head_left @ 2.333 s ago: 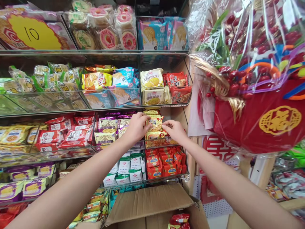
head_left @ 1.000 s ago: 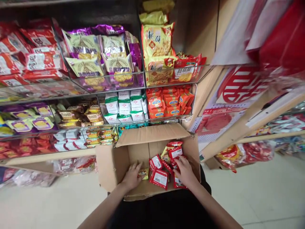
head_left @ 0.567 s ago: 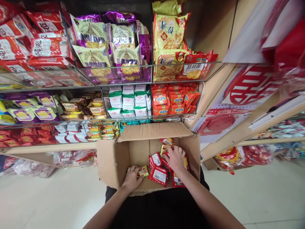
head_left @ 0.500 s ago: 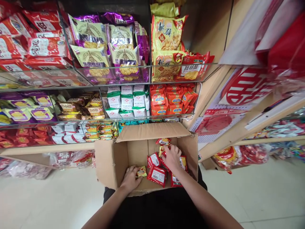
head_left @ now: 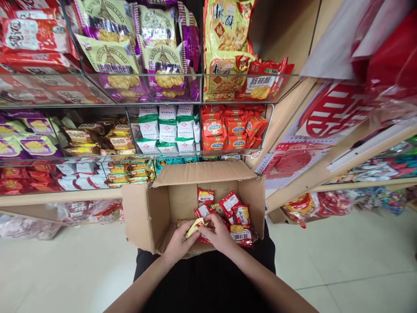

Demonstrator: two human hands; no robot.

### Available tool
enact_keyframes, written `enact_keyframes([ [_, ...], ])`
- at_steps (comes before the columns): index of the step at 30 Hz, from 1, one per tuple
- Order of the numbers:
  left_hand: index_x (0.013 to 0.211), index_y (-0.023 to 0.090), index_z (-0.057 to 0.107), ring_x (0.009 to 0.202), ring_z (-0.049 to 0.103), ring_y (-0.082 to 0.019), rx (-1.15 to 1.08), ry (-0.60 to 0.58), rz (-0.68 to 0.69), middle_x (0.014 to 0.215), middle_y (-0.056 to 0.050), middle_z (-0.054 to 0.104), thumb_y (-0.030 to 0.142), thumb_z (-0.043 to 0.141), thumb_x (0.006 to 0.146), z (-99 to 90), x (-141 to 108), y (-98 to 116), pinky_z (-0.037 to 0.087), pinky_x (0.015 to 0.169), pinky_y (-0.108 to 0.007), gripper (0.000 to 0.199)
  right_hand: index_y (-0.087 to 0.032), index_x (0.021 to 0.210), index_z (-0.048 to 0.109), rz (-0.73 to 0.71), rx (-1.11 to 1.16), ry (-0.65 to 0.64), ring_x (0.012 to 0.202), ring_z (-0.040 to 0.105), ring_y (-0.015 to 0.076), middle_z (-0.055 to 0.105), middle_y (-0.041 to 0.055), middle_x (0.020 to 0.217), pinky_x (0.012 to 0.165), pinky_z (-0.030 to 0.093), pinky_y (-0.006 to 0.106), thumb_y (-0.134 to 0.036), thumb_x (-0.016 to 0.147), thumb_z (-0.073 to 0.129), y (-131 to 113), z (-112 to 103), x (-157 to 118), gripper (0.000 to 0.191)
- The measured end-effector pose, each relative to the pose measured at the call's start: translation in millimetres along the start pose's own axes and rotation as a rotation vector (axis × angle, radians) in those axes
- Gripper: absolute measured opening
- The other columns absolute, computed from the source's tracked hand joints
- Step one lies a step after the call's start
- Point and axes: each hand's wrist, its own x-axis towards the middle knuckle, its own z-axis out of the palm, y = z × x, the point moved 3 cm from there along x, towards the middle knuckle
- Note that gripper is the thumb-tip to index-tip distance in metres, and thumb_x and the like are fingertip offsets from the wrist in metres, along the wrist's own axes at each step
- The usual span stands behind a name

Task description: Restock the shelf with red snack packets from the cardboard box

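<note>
A cardboard box (head_left: 159, 217) with flaps open lies across my lap. Above its inside, a small yellow biscuit packet (head_left: 195, 227) is held between both hands. My left hand (head_left: 180, 241) is closed round its left side, and my right hand (head_left: 221, 235) pinches its right end. Several red biscuit packets lie loose in the box, among them one near the back wall (head_left: 206, 195) and one at the right front (head_left: 241, 234). Another yellow packet (head_left: 216, 210) shows partly between the red ones. Fingers hide part of what lies beneath.
Shelves ahead carry purple-and-cream biscuit packets (head_left: 110, 58), yellow packets (head_left: 226, 26), white-and-green packets (head_left: 167, 130) and orange-red packets (head_left: 236, 126), behind clear shelf fronts (head_left: 163, 87). Red decorations (head_left: 332, 111) hang at the right. Bagged goods (head_left: 299, 206) sit low beside the tiled floor.
My left hand has lifted the yellow packet and moved right. My right hand has come left from the red packets to meet it. The red packets lie differently, and the view has shifted slightly.
</note>
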Motion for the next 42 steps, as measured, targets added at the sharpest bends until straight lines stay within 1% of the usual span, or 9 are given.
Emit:
enact_keyframes([
  [6,0.1,0.016,0.057,0.082,0.065,-0.021,-0.269,0.146,-0.238,0.089,-0.004,0.072,0.044,0.054,0.075,-5.7,2,-29,0.051,0.077,-0.034,0.038,-0.016,0.099,0.059,-0.067,-0.659,-0.126,0.108,0.049,0.0184,0.056,0.0102,0.114,0.093,0.037,0.032,-0.019,0.088,0.036,21,-31,34,0.026],
  [10,0.1,0.017,0.056,0.079,0.066,-0.02,-0.426,0.155,-0.325,0.089,-0.005,0.072,0.04,0.058,0.072,-7.4,2,-35,0.053,0.071,-0.034,0.036,-0.012,0.086,0.065,-0.088,-0.781,-0.269,0.093,0.053,0.0217,0.065,0.0127,0.09,0.086,0.035,0.036,-0.006,0.081,0.04,37,-17,67,0.027],
  [15,0.095,0.018,0.059,0.081,0.066,-0.019,-0.547,0.154,-0.361,0.09,-0.004,0.072,0.039,0.064,0.068,-7.1,-2,-29,0.052,0.074,-0.032,0.035,-0.01,0.079,0.068,-0.08,-0.892,-0.321,0.087,0.053,0.0238,0.066,0.0164,0.079,0.081,0.032,0.04,-0.007,0.08,0.042,43,7,74,0.026],
  [21,0.088,0.019,0.055,0.077,0.066,-0.014,-0.66,0.188,-0.449,0.084,-0.002,0.071,0.035,0.066,0.068,-19.4,-5,-32,0.051,0.075,-0.03,0.028,-0.018,0.077,0.066,-0.176,-0.852,-0.322,0.096,0.051,0.0225,0.066,0.0081,0.088,0.098,0.018,0.047,-0.014,0.078,0.052,19,-21,69,0.015],
  [24,0.082,0.021,0.049,0.072,0.066,-0.012,-0.704,0.182,-0.509,0.079,0.001,0.069,0.028,0.064,0.069,-25.5,-4,-22,0.052,0.072,-0.03,0.021,-0.019,0.09,0.059,-0.114,-0.574,-0.125,0.099,0.051,0.0207,0.064,0.0058,0.096,0.099,0.023,0.044,-0.028,0.08,0.055,2,-48,59,0.014],
  [27,0.092,0.023,0.047,0.074,0.066,-0.014,-0.723,0.138,-0.515,0.085,0.001,0.067,0.024,0.062,0.07,-21.2,1,3,0.053,0.069,-0.033,0.026,-0.019,0.1,0.049,0.157,0.076,0.08,0.088,0.057,0.0202,0.064,0.0057,0.091,0.081,0.042,0.037,-0.04,0.078,0.055,-4,-62,43,0.031],
  [31,0.11,0.029,0.041,0.087,0.064,-0.019,-0.741,0.014,-0.41,0.112,-0.003,0.059,0.038,0.062,0.071,2.5,6,47,0.054,0.069,-0.036,0.045,-0.021,0.088,0.047,0.361,0.693,0.006,0.064,0.056,0.0128,0.06,-0.0034,0.068,0.063,0.044,0.026,-0.04,0.072,0.063,-13,-49,26,0.029],
  [38,0.116,0.027,0.032,0.088,0.062,-0.021,-0.619,-0.026,-0.276,0.108,-0.004,0.056,0.031,0.072,0.062,20.0,9,90,0.056,0.063,-0.03,0.067,-0.021,0.069,0.045,0.446,0.964,0.116,0.056,0.049,0.0085,0.051,-0.0079,0.058,0.058,0.041,0.022,-0.041,0.068,0.068,-20,-47,19,0.03],
  [42,0.107,0.027,0.034,0.091,0.062,-0.023,-0.592,0.078,-0.266,0.106,-0.004,0.058,0.034,0.076,0.054,13.9,12,95,0.055,0.064,-0.032,0.069,-0.023,0.086,0.052,0.42,0.968,0.013,0.074,0.059,0.0137,0.062,-0.0032,0.079,0.07,0.046,0.028,-0.038,0.064,0.071,-26,-44,17,0.033],
])
